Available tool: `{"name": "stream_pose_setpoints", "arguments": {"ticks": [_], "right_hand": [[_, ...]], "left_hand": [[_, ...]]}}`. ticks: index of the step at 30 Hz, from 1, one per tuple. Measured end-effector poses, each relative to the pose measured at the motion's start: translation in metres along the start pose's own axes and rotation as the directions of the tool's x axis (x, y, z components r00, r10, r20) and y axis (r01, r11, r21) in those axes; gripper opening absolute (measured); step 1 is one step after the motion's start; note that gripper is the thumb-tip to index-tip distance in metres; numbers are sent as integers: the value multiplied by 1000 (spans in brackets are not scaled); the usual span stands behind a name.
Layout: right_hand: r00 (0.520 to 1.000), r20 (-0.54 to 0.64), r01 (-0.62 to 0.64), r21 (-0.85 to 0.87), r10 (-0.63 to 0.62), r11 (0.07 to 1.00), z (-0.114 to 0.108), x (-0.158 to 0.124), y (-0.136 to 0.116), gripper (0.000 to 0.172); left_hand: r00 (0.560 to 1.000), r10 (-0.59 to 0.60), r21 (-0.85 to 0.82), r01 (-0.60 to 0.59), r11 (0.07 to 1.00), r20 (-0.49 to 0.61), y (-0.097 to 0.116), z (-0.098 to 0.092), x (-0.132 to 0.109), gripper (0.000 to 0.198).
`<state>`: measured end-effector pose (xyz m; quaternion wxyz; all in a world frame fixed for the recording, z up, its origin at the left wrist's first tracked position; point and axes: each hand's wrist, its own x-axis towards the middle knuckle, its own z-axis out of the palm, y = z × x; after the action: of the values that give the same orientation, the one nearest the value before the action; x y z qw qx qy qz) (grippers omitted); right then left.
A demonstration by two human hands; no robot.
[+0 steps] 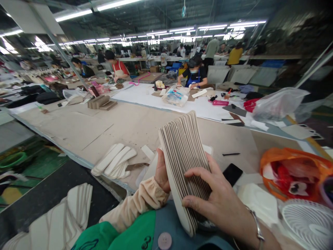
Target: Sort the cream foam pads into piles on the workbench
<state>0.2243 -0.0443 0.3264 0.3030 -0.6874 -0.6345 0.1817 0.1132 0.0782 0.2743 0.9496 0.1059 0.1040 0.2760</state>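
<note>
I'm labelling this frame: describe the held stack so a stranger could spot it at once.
Start at the near edge of the long tan table. There the wearer's left hand and right hand hold up a thick stack of pale strips. Unlike the loose piles to its left, it is held together, its layers showing as close parallel ridges.

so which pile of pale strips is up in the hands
The thick stack in the middle, left hand and right hand on it; one pile lies on the tabletop, the lower-left pile on a black surface.
</note>
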Motion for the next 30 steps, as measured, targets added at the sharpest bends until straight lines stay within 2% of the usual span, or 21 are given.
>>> {"name": "stream_pose_setpoints", "arguments": {"ticks": [9,15,21,26,30], "right_hand": [[999,37,-38,59,36,998,0,1,5,51],[998,52,-50,94,46,994,1,1,7,51],[996,73,-63,96,56,993,1,1,12,53],[995,83,-56,81,50,995,0,-4,10,49],[998,39,-42,32,41,999,0,-8,11,50]], "left_hand": [[998,-17,-10,17,1000,67,-2,-7,0,94],[984,-4,2,4,1000,181,-5,-1,-3,96],[991,-13,3,13,1000,137,-7,-1,-4,96],[987,-39,-9,41,999,154,-9,-2,-6,101],[989,-52,14,50,999,141,-13,-9,-2,98]]}}
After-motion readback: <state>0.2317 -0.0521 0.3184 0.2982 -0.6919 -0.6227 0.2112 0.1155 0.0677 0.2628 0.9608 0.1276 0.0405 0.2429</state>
